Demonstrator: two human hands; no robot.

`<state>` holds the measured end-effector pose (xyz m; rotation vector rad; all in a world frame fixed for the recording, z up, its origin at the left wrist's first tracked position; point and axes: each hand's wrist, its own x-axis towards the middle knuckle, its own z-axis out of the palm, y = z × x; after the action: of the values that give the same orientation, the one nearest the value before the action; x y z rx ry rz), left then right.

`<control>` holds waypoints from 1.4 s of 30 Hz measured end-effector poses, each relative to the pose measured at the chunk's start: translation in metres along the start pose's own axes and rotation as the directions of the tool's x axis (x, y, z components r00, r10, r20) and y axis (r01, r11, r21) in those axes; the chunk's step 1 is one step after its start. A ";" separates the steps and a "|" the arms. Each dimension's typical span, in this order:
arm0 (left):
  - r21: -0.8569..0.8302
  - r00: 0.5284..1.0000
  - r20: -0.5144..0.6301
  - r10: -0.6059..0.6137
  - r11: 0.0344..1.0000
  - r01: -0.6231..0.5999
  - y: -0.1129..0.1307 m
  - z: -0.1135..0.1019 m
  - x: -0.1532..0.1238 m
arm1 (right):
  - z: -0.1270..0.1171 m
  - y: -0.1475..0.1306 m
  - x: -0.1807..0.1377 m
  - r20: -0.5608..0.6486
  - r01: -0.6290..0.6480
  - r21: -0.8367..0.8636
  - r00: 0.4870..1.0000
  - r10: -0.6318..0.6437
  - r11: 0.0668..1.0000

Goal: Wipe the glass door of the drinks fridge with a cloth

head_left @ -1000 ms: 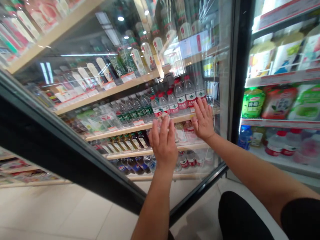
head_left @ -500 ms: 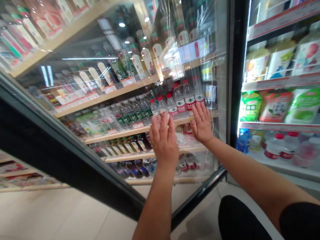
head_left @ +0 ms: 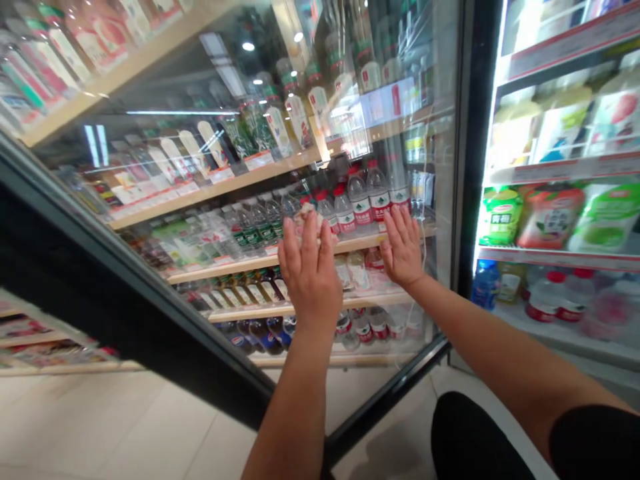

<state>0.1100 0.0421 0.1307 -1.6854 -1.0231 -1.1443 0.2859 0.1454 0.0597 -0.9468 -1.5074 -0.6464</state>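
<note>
My left hand [head_left: 311, 277] lies over a crumpled pale cloth [head_left: 303, 210] and presses it against the glass door [head_left: 370, 267]. Its fingers point up and the cloth shows past the fingertips; most of it is hidden beneath them. To the right, my right hand [head_left: 403, 247] rests flat on the same pane, fingers stretched upward, with nothing in it. The door stands open, its black frame [head_left: 150, 313] running diagonally at the left. Reflections streak the glass.
Through the pane, wooden shelves [head_left: 220, 270] hold rows of drinks, including red-capped water bottles [head_left: 359, 200]. At the right is a lit fridge with bottles and green pouches [head_left: 500, 217]. Below lies a tiled floor [head_left: 140, 420]; my black-clad knee [head_left: 470, 440] shows at the bottom.
My left hand and the cloth have slid left and slightly up across the glass. The right hand has stayed in nearly the same place.
</note>
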 end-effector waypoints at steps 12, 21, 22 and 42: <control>0.167 0.995 0.003 0.100 0.981 -0.099 -0.015 -0.015 -0.012 | -0.004 -0.002 -0.002 -0.033 0.003 0.104 0.999 0.001 0.995; 0.104 0.990 0.133 0.056 0.992 -0.070 -0.017 -0.036 -0.018 | -0.046 -0.111 0.006 0.047 0.205 0.397 0.969 -0.244 0.894; 0.075 0.983 0.178 0.052 0.995 -0.067 -0.018 -0.043 -0.018 | -0.048 -0.119 0.010 0.047 0.223 0.395 0.964 -0.262 0.891; 0.028 0.810 0.391 -0.438 0.885 0.465 -0.041 -0.084 -0.034 | -0.048 -0.128 0.037 0.087 0.176 0.208 0.976 -0.197 0.962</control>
<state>0.0404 -0.0286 0.1256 -1.8205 -1.7290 -1.1680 0.2033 0.0472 0.1183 -0.6999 -1.7372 -0.5726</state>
